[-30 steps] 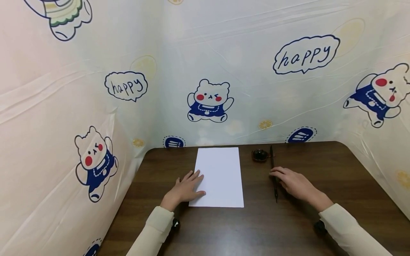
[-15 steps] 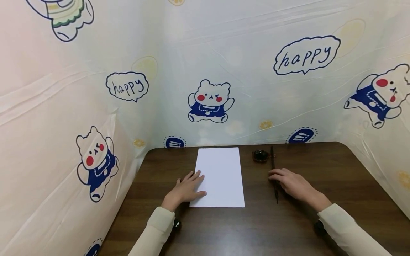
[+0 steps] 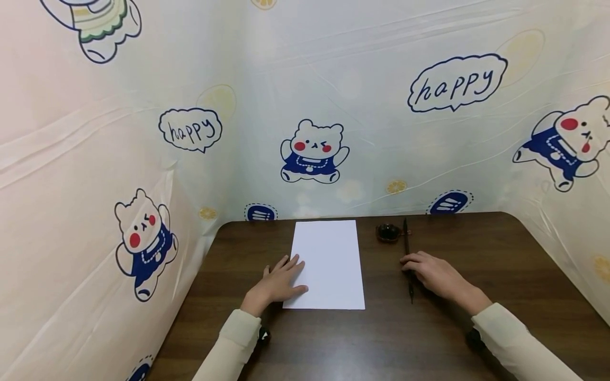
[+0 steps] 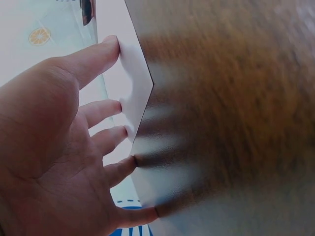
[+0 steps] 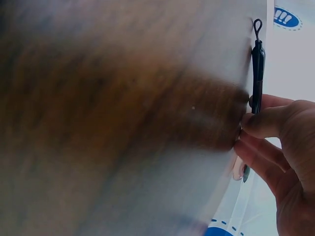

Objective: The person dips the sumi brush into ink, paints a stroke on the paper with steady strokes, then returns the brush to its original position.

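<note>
A blank white sheet of paper (image 3: 331, 264) lies on the brown table. Fingers spread, my left hand (image 3: 276, 283) rests across the sheet's lower left edge; in the left wrist view, the thumb and nearest fingertips touch the paper (image 4: 130, 59), while the outer fingers reach the wood. My right hand (image 3: 436, 275) pinches a thin dark writing brush (image 3: 406, 243) between thumb and fingers, around its middle. The brush lies nearly straight away from me, its looped end (image 5: 258, 29) towards me. Beside its far end sits a small, glossy black dish (image 3: 388, 232).
The wooden table (image 3: 324, 344) has rounded far corners. A pale printed curtain (image 3: 371, 106) with bears and "happy" bubbles stands close behind it and along both sides.
My right fingers have come slightly further round the brush and a little towards me. The left hand and the paper stay in place; the view shifts slightly.
</note>
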A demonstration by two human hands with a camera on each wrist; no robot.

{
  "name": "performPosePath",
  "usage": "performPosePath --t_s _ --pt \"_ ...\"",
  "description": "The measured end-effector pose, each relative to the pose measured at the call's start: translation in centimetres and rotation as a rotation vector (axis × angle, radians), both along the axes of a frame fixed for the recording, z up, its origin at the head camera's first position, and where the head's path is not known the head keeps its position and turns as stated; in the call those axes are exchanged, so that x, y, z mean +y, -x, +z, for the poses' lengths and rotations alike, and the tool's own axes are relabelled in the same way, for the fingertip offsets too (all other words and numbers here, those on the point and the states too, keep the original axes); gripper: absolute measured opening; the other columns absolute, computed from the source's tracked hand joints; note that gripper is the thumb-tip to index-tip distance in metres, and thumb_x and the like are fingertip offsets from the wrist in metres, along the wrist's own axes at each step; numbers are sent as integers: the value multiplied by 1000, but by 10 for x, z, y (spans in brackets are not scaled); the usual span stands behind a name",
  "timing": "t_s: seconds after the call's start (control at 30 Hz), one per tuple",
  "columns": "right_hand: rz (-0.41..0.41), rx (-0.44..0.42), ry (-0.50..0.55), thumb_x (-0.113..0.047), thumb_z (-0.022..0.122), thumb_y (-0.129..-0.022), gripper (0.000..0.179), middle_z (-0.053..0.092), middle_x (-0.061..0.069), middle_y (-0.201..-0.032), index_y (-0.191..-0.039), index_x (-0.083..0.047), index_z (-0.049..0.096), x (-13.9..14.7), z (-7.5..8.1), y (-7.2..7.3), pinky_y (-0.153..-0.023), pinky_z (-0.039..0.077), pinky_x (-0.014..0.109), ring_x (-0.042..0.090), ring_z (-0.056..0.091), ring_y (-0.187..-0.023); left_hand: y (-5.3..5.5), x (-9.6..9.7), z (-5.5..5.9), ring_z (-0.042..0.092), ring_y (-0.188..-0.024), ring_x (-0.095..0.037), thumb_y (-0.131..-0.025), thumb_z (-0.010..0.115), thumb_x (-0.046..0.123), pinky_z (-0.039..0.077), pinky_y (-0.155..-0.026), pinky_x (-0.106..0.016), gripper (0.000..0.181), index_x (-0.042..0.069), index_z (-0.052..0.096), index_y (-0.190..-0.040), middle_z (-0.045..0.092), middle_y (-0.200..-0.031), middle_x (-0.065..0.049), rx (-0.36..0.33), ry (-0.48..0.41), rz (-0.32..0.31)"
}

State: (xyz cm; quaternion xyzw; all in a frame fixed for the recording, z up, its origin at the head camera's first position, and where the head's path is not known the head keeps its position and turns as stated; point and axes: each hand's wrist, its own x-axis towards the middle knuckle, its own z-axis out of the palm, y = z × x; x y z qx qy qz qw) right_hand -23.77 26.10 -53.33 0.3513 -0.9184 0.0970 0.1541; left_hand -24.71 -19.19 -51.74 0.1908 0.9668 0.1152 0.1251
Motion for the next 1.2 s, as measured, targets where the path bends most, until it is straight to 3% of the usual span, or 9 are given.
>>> performPosePath --t_s 0.53,0.97,1.1,1.2 --pt "52 56 61 2 78 -77 30 68 2 -115 -100 -18 74 -2 0 3 -78 57 36 18 64 -103 2 0 -2 10 -153 -34 -92 57 59 11 -107 -79 76 24 31 -155 17 -166 -2 -14 -9 9" --pt "90 197 105 -1 74 -80 26 69 2 -112 -101 -17 74 -4 6 5 -64 56 35 17 62 -101 2 0 -2 9 -153 -34 -92 57 57 11 -107 -79 76 24 31 -155 16 -166 -2 -27 -10 10" --pt "108 245 118 -10 55 -99 20 68 4 -113 -105 -15 74 -4 12 5 -64 56 35 18 63 -101 2 1 -1 9 -153 -34 -92 57 57 10 -107 -79 75 24 31 -155 16 -166 -2 -29 -10 10" --pt "109 283 121 -23 29 -107 45 69 5 -111 -106 -15 73 -5 16 5 -64 56 35 19 63 -100 2 1 -1 8 -153 -34 -93 57 56 10 -107 -79 75 24 31 -155 16 -166 -2 -31 -14 11"
